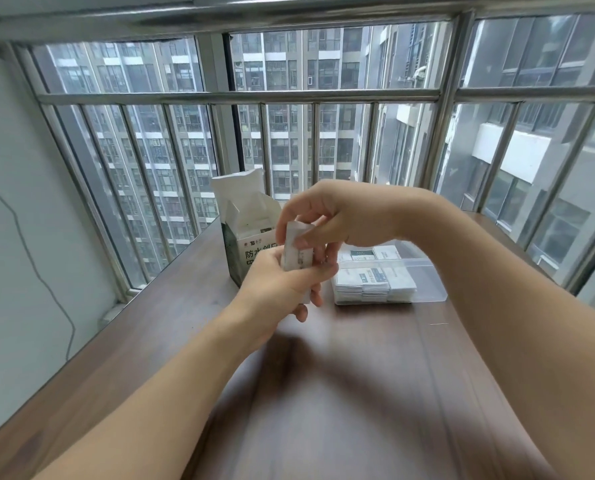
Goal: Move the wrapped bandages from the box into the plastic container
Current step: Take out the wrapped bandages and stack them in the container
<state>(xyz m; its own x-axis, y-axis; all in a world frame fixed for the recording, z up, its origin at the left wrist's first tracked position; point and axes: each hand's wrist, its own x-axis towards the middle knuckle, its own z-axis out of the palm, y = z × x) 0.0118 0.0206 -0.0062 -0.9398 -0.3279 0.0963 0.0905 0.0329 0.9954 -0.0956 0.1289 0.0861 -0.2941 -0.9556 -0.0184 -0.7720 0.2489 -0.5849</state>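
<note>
Gripping a stack of wrapped bandages (298, 259) upright between them, left hand (282, 285) curled round its base and right hand (327, 216) pinching its top, the hands hovered above the counter (324, 375), the plastic container (424, 275) just right, nearer the right hand, the box (246, 233) behind-left.

We see both bare forearms reaching forward and meeting near the middle of the view. Our left hand (278, 285) sits lower, back of the hand toward us, fingers curled around the lower part of a small stack of wrapped bandages (298, 255). Our right hand (318, 216) comes in from the right with the wrist bent downward, just above the left hand, its thumb and fingertips pinching the top of the same stack. The two hands almost touch.
</note>
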